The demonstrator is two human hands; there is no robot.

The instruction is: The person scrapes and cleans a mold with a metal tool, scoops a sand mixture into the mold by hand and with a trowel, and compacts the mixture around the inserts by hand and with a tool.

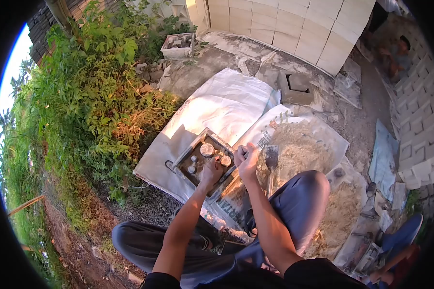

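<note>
A square wooden frame (pixel 179 158) stands on white woven sacks in front of me, with several round, light-coloured pieces inside it. The largest round piece (pixel 207 150) is near its middle. My left hand (pixel 211 172) reaches into the frame with its fingers bent down between the round pieces; what they touch is too small to make out. Another round piece (pixel 225 161) is just right of those fingers. My right hand (pixel 246 158) hovers beside the frame's right edge, fingers curled together, and anything inside them is hidden. A trowel (pixel 271 157) lies right of it by the sand.
A sand pile (pixel 299 144) spreads over the sack at the right. Green plants (pixel 91 96) grow along the left. A hollow block (pixel 296 89) and a white crate (pixel 178 46) stand farther back. Another person (pixel 399 57) is at the upper right, and part of another (pixel 388 269) at the lower right.
</note>
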